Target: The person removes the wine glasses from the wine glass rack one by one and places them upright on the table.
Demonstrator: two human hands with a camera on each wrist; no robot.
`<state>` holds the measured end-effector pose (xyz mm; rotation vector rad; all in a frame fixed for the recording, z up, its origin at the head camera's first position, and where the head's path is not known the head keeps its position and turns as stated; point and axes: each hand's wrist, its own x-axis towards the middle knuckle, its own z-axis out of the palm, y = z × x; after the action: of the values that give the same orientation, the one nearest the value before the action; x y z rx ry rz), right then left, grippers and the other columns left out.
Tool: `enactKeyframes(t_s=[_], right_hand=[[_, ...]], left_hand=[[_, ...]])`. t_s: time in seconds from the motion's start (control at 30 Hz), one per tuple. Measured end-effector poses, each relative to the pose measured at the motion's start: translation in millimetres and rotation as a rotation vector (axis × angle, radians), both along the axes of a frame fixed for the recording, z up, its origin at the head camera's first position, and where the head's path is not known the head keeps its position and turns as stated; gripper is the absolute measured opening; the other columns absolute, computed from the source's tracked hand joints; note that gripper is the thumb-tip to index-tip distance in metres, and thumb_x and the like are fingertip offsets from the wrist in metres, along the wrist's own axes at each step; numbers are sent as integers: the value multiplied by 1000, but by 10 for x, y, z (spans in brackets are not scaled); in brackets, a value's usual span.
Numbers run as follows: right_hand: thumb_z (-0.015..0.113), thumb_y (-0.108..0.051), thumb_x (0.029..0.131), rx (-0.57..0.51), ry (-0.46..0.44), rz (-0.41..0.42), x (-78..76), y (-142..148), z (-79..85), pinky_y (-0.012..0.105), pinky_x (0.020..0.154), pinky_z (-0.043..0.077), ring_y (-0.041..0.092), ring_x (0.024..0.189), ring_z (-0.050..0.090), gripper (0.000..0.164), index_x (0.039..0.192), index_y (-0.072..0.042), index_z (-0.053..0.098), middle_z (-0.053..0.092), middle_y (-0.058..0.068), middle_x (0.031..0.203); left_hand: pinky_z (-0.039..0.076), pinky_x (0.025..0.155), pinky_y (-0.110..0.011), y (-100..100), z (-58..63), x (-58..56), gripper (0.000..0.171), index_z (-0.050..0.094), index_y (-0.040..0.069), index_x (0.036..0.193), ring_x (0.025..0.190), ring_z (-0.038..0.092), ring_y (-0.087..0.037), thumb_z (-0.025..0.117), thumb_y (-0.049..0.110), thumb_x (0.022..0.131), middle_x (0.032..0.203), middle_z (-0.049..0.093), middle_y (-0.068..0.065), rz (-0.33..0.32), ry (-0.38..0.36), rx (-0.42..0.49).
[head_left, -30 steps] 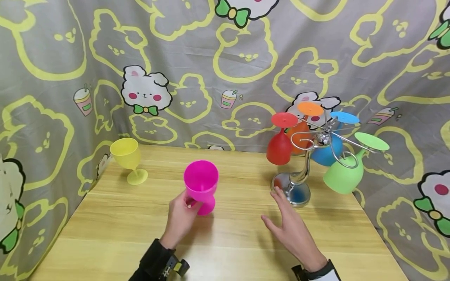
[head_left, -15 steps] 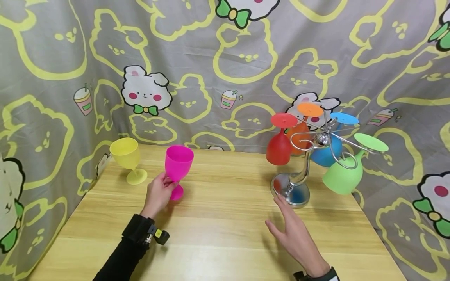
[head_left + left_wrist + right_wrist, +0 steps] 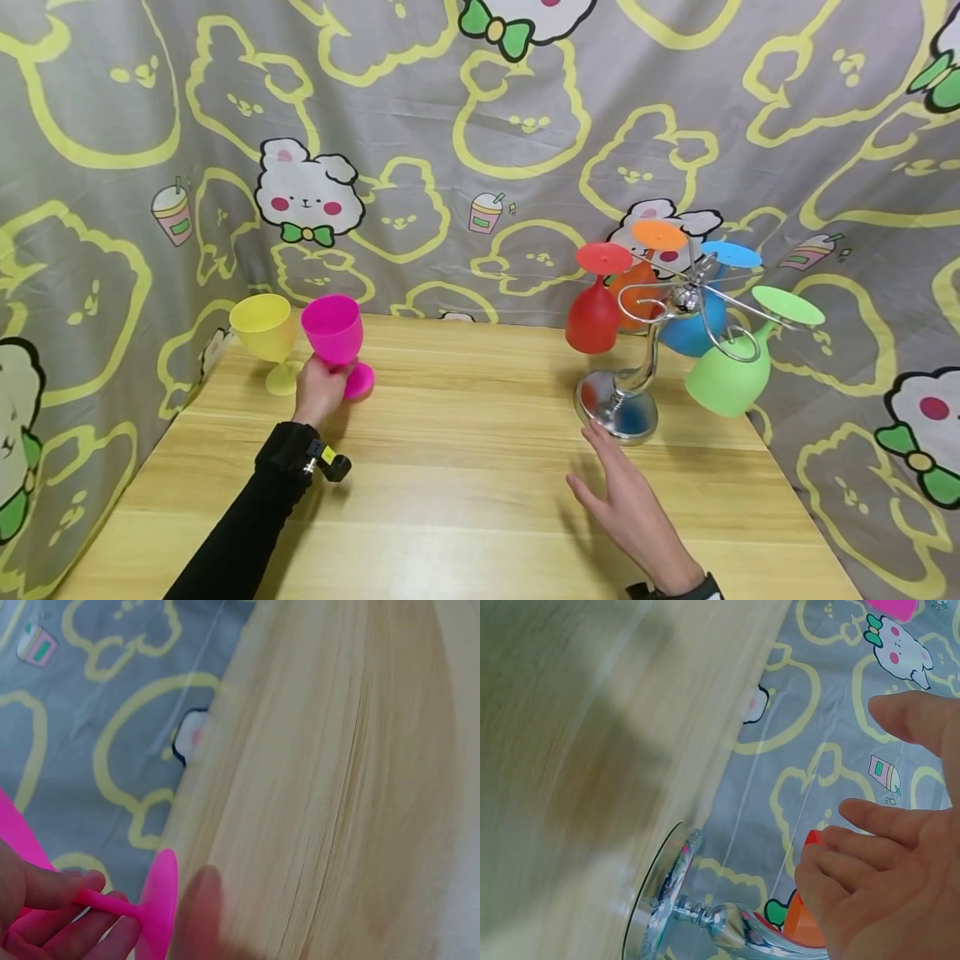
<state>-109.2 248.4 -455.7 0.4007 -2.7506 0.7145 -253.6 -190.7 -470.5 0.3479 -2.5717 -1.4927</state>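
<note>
My left hand [image 3: 320, 390] pinches the stem of a pink goblet [image 3: 333, 329], which stands upright at the back left. In the left wrist view the thumb and fingers close round the thin stem just above the round foot [image 3: 157, 907]. Right beside it, to the left, is a yellow goblet [image 3: 264, 327], its foot partly covered by my hand. My right hand [image 3: 626, 508] holds nothing; its fingers are extended and the thumb spread, near the chrome base [image 3: 617, 408] of a goblet rack. From the rack's wire arms hang red [image 3: 592, 321], orange [image 3: 636, 293], blue [image 3: 693, 325] and green [image 3: 731, 375] goblets, upside down.
The light wooden table [image 3: 450, 467] reaches back to a grey curtain [image 3: 420, 100] printed with yellow outlines and white rabbits. The curtain also runs along both sides. Curled wire ends [image 3: 738, 342] of the rack stick out toward the front.
My left hand has carried the pink goblet leftward and back across the table, from near the middle to beside the yellow goblet. The right hand has hardly moved.
</note>
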Motion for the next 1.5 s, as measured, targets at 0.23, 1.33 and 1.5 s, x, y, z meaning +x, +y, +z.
enactKeyframes(t_s=[0.23,1.33,1.5], right_hand=[[85,-17,94,18,15,-3,10,7,-23,65,111,53,50,142,57,67,149,7,56,51,28,162],[85,-15,94,25,12,-10,38,6,-43,64,109,55,49,141,58,65,148,6,57,49,28,163],[84,-16,94,23,4,-10,43,0,-39,64,109,54,50,141,57,65,149,6,56,48,28,164]], left_hand=[[42,123,-61,-55,-114,-113,34,62,-7,131,139,56,-49,67,15,105,139,66,-32,52,-33,30],[42,124,-58,-201,-168,-114,42,57,-6,145,145,52,-46,60,12,107,149,61,-31,69,-61,86],[40,127,-56,-164,-80,5,53,47,-5,156,152,47,-47,61,14,109,159,53,-30,37,-104,124]])
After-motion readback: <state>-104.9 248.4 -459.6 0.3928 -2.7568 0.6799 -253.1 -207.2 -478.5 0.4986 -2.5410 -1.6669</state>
